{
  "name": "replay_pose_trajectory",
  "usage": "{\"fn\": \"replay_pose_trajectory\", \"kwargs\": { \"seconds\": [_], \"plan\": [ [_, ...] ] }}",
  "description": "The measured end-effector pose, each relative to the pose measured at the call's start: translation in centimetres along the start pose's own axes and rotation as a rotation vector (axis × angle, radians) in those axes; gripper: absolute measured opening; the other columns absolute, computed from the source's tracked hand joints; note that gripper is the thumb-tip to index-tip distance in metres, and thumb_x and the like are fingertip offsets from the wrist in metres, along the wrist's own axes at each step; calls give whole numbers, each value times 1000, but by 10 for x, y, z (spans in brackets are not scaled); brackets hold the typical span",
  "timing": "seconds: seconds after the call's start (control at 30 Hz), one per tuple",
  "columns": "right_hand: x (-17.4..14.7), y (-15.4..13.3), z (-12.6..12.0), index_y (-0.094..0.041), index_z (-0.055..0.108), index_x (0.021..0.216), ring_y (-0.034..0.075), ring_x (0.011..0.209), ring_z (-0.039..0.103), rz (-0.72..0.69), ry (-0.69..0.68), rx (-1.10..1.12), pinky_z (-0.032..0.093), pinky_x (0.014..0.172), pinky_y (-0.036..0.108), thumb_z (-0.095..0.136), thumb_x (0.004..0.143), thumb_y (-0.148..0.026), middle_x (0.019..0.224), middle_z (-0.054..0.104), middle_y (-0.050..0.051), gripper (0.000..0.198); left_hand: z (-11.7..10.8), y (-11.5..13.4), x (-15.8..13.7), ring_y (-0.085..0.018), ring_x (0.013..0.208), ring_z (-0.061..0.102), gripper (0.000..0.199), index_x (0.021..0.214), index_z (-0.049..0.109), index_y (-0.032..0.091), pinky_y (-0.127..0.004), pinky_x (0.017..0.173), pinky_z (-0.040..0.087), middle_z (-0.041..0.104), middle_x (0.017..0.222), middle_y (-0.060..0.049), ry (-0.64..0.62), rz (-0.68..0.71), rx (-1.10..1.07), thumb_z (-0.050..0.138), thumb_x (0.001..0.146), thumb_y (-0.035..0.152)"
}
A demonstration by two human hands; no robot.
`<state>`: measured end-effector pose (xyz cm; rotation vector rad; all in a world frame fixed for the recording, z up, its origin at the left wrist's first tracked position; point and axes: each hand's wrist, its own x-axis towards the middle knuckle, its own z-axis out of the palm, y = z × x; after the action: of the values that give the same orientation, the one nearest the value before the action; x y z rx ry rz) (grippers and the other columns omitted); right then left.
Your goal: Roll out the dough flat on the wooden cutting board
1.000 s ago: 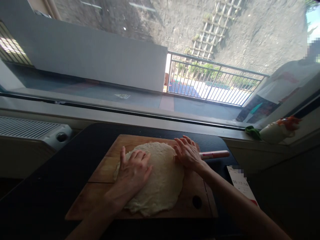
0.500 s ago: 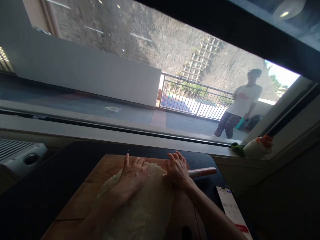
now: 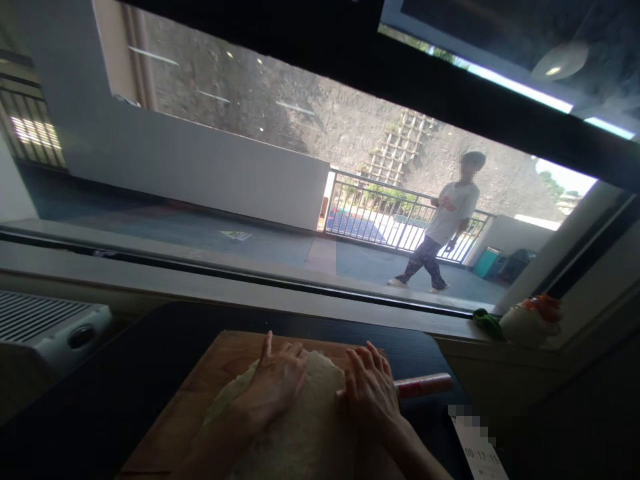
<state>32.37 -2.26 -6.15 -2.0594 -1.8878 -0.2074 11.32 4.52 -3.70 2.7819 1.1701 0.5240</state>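
Both hands were flat on the rolling pin, pressing it across the dough. The left hand (image 3: 277, 387) lay palm-down with fingers spread, right on top of the dough sheet (image 3: 300, 440), and the pin under it was hidden, so nothing was actually gripped there. The right hand (image 3: 370, 393) was also spread open and pressing down on the rolling pin (image 3: 423, 385), whose pinkish end stuck out to the right past the fingers. No clenching on either side, just open palms resting on it.

The dough sat spread out on a wooden cutting board (image 3: 220, 373), covering most of its near half and running off the bottom of the view. The board lay on a dark table (image 3: 125, 373) pushed up against the window sill.

As for containers, I honestly couldn't spot any bowl or tub. A phone (image 3: 480, 450) lay just right of the board. On the sill to the far right sat a white and orange thing (image 3: 530, 320) beside something green (image 3: 487, 323). A person (image 3: 440, 223) was out on the terrace behind the glass.
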Motion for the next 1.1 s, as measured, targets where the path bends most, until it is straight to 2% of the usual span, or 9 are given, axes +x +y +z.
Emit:
{"fn": "replay_pose_trajectory", "kwargs": {
  "seconds": [0.2,0.27,0.43,0.6,0.67,0.77,0.83,0.9,1.1],
  "plan": [
    [47,-8,-1,-17,46,135,29,134,31,141,-113,64,30,105,44,36,91,-42,137,47,11,51,-7,5,0,-23,101,60,31,99,66,28,-53,112,19,65,107,-5,-73,-10,29,39,87,22],
    [28,-7,-3,-17,46,135,29,135,29,140,-126,62,28,106,45,34,92,-41,139,45,12,51,-10,8,1,-25,103,60,30,99,66,28,-56,111,17,65,110,-6,-106,-29,39,39,87,23],
    [-44,-8,-13,-21,52,129,27,139,21,93,-12,15,19,110,45,28,95,-43,140,45,10,48,-13,16,5,-24,105,58,33,99,66,25,-59,109,16,63,112,-7,-189,-59,68,35,90,25],
    [-4,-13,-24,-14,56,123,29,139,21,156,-99,53,24,107,47,32,94,-40,142,42,14,46,-14,19,7,-25,107,56,31,99,66,24,-66,106,12,62,112,-10,-226,-60,68,38,88,26],
    [-4,-13,-28,-13,55,123,28,139,20,162,-128,63,25,107,45,31,94,-38,142,41,14,46,-14,18,6,-25,109,54,31,102,66,24,-64,106,11,61,115,-10,-228,-61,57,38,88,26],
    [-53,-14,-31,-17,53,127,25,140,18,114,-98,48,21,110,42,26,96,-39,142,43,9,47,-13,16,5,-24,111,53,33,107,65,24,-63,107,9,60,118,-10,-229,-63,25,37,89,28],
    [-92,-13,-33,-18,43,138,22,140,18,59,-49,35,13,113,41,23,97,-42,145,40,6,51,-13,15,5,-24,111,53,34,108,65,26,-63,107,7,60,118,-9,-226,-64,14,36,90,29],
    [-106,-12,-34,-16,35,142,21,141,17,28,-28,23,9,114,40,23,96,-45,148,35,5,55,-12,16,5,-24,111,53,34,107,65,26,-65,106,6,61,117,-9,-232,-63,21,37,89,28],
    [-32,-14,-33,-11,47,134,27,140,20,121,-94,19,20,111,43,26,96,-47,147,36,12,57,-3,11,1,-27,120,48,36,116,60,26,-61,108,13,57,127,-9,-199,-54,81,39,88,34]
  ]
}}
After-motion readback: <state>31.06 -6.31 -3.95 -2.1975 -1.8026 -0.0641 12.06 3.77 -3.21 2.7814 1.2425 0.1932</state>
